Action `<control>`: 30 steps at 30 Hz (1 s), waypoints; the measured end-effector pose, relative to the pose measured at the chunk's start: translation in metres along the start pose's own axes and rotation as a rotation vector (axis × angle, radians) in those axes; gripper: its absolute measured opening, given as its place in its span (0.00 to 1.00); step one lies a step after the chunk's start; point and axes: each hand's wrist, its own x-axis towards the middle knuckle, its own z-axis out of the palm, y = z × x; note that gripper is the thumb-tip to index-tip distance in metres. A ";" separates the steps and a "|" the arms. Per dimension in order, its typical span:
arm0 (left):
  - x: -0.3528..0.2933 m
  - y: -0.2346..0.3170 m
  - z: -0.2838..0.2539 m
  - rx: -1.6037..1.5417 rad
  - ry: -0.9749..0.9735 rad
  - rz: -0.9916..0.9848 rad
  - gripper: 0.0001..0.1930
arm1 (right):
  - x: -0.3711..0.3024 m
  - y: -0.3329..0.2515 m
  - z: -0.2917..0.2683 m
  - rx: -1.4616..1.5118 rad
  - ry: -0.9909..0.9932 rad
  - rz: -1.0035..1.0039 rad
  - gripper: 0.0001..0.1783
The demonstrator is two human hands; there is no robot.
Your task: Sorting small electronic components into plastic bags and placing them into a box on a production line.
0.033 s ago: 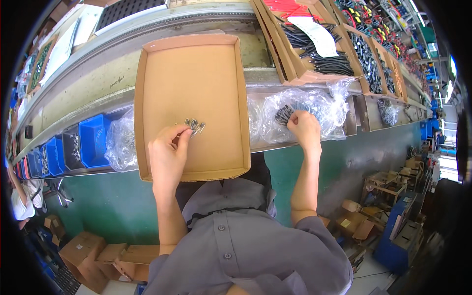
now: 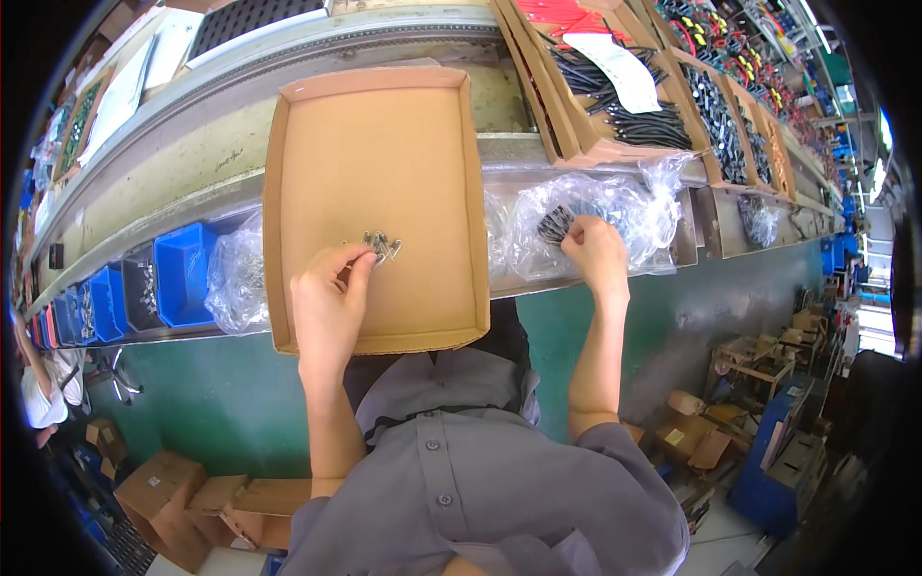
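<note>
Over the lower left part of a shallow cardboard tray (image 2: 384, 154), my left hand (image 2: 328, 296) is closed, thumb and forefinger pinched together. Right beside those fingertips lies a small heap of shiny metal parts (image 2: 386, 248) on the tray floor. What the pinch holds, if anything, is too small to make out. My right hand (image 2: 597, 252) reaches to a clear plastic bag (image 2: 639, 216) right of the tray. Its fingers are closed next to a cluster of small black-and-silver parts (image 2: 554, 225); whatever they grip is hidden.
Left of the tray are another plastic bag (image 2: 235, 278) and several blue bins (image 2: 182, 274) with small parts. Cardboard boxes (image 2: 576, 130) of black and red cable pieces stand at the far right. A metal conveyor rail (image 2: 384, 40) runs behind. Another person (image 2: 43, 394) is at the far left edge.
</note>
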 end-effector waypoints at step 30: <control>-0.008 0.017 -0.006 -0.746 -0.868 -0.207 0.05 | 0.012 -0.129 -0.075 0.672 -0.725 -0.976 0.03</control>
